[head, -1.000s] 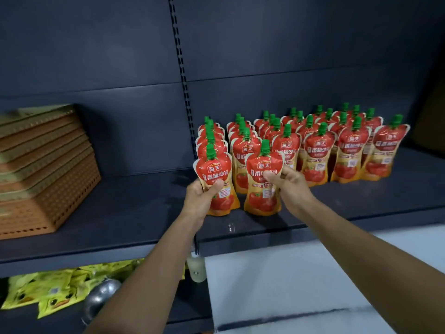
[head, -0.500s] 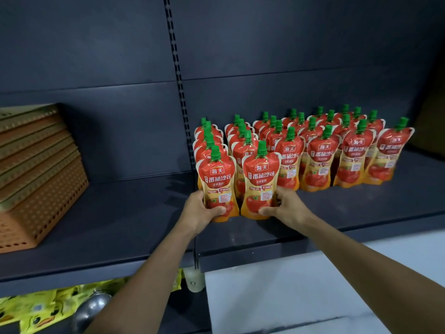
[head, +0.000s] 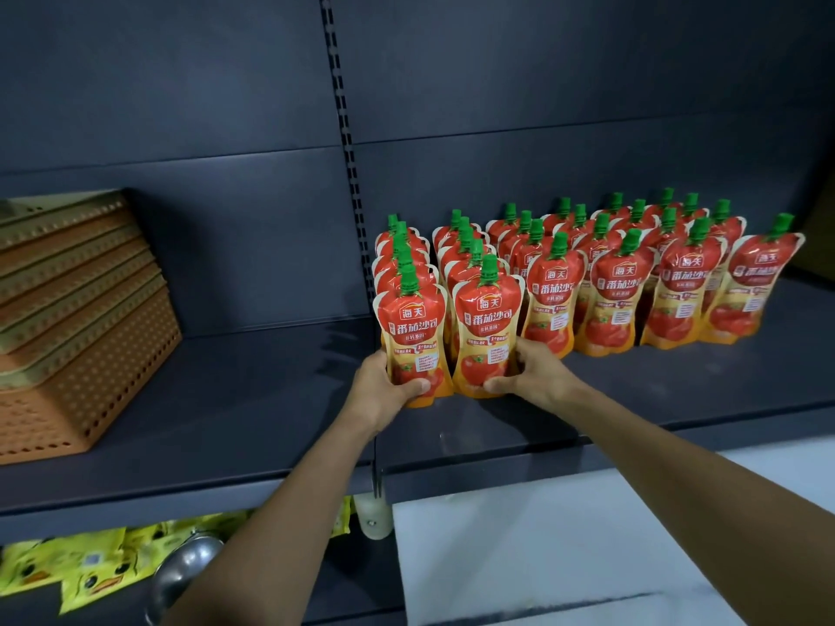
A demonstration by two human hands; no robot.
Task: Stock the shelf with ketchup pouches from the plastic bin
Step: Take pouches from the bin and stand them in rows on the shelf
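Several rows of red ketchup pouches [head: 614, 282] with green caps stand upright on the dark shelf [head: 271, 390]. My left hand [head: 384, 390] grips the base of the front pouch [head: 413, 327] of the leftmost row, thumb across its front. My right hand [head: 533, 377] grips the base of the front pouch [head: 488, 323] of the second row. Both pouches stand on the shelf, close together and ahead of the other front pouches. The plastic bin is out of view.
A stack of orange perforated trays [head: 77, 318] sits at the shelf's left. Yellow packets [head: 77, 571] and a metal bowl [head: 185, 567] lie on the shelf below. A white surface [head: 565, 544] lies below right. A slotted upright [head: 345, 128] runs up the back wall.
Both hands slid from the pouches' upper parts down to their bases and set the two pouches upright on the shelf at the front of the left two rows.
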